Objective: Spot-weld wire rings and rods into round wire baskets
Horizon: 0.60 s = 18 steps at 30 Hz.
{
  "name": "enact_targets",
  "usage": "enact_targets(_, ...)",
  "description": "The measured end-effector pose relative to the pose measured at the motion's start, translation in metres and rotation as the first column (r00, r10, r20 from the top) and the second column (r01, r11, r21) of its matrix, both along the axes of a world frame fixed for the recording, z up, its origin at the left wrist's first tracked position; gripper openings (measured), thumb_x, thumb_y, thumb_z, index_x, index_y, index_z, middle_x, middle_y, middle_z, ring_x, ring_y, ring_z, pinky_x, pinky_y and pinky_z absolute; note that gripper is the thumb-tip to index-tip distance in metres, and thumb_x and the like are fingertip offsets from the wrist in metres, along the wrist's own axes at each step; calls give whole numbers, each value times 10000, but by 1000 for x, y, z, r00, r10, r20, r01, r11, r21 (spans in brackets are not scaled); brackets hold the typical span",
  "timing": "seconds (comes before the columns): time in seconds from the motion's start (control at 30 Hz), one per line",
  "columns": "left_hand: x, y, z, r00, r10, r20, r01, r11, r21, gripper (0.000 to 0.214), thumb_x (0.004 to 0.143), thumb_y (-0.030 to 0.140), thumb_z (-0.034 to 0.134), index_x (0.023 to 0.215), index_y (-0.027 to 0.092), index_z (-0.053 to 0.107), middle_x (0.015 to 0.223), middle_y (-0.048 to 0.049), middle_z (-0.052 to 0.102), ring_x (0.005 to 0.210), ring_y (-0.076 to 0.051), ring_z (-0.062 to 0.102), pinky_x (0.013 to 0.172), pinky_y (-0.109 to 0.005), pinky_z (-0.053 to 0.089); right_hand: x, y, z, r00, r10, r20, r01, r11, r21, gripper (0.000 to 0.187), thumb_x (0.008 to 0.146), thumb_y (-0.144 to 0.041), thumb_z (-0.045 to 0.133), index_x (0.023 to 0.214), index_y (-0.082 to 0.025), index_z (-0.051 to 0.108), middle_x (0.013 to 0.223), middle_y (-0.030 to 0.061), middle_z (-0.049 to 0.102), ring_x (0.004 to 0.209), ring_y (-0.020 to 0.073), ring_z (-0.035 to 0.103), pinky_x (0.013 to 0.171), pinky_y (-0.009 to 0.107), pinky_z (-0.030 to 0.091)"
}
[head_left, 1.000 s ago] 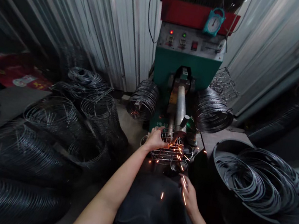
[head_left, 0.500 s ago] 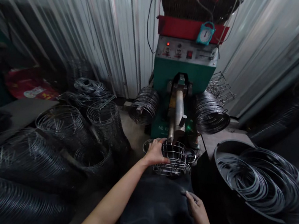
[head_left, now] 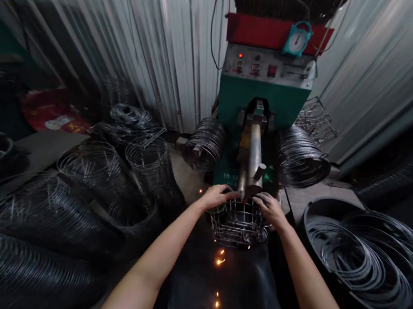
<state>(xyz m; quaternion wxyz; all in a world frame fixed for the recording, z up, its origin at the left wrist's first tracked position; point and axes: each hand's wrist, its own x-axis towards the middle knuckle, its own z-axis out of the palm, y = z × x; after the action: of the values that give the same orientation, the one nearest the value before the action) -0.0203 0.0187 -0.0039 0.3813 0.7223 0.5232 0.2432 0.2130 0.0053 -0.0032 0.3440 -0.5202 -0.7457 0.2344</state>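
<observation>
A round wire basket sits under the electrode tip of a green spot welding machine. My left hand grips the basket's upper left rim, thumb stretched toward the tip. On the opposite side my right hand is closed at the upper right rim, its fingertips close to the electrode; whether it pinches a small wire piece there is too small to see. Bright orange sparks fall from the basket over the dark apron on my lap.
Coils of wire rings hang left of the machine, with another coil on its right. A black tub of wire rings stands at right. Stacked wire hoops fill the left. A teal dial scale hangs above the control panel.
My right hand has moved up from the lap to the basket's right rim. Sparks have appeared below the basket. The view has shifted slightly, and my left hand stays on the basket.
</observation>
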Motion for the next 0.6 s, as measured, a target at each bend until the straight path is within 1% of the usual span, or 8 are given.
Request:
enact_targets(0.07,3,11,-2,998,-21,-62,21,1000,-1,471,713,613,522,854,183,652,742,0,630,744,-156,564,676,-243,429,-4,22,-2,990,107,93,-94,987,-132,361,790,-445,470,746,-162,691,733,37,663,710,183,601,646,259,458)
enact_targets(0.17,12,21,-3,989,19,-149,-12,999,44,450,727,608,516,809,188,653,688,7,623,706,-154,562,656,-242,418,-8,39,-10,978,79,192,-44,983,-180,305,794,-376,476,742,-156,681,673,20,658,665,169,584,584,226,433)
enact_targets(0.27,13,25,-2,969,166,-184,-143,980,135,414,810,549,444,900,202,652,835,-31,661,841,-195,587,757,-294,428,-10,46,-14,969,-3,246,41,988,-148,229,780,-291,495,758,-156,679,715,39,676,686,174,586,598,225,428)
enact_targets(0.33,0,25,-3,975,185,-123,-161,970,184,369,851,474,419,978,207,639,992,-51,654,964,-205,572,841,-315,418,-10,49,-11,965,-6,261,48,987,-155,202,762,-267,511,741,-155,678,702,44,676,673,177,587,592,230,428)
enact_targets(0.4,-22,20,-8,995,91,-35,-83,980,180,312,859,386,442,1029,200,625,1079,-53,635,1026,-187,556,893,-299,409,-6,50,-5,961,5,275,41,986,-161,189,748,-269,525,724,-157,677,681,41,673,661,181,589,585,233,430)
enact_targets(0.5,-52,-2,-25,991,-117,70,115,993,41,279,804,292,548,1049,181,622,1046,-40,659,989,-165,584,886,-271,430,1,47,2,958,48,281,-3,988,-157,203,742,-292,520,738,-165,678,716,42,689,691,191,604,607,240,444)
enact_targets(0.57,-59,-24,-38,976,-179,121,183,983,-21,302,757,261,614,1045,172,627,1028,-33,669,964,-167,599,879,-268,439,5,42,4,955,61,289,-20,990,-143,234,739,-332,507,735,-172,678,736,47,697,708,197,618,623,246,455)
enact_targets(0.6,-58,-35,-44,977,-155,144,159,987,-20,286,763,252,608,1035,164,632,1025,-34,671,960,-168,602,880,-268,438,7,39,4,950,57,306,-11,989,-150,262,733,-369,500,704,-175,674,705,52,694,682,202,623,606,252,459)
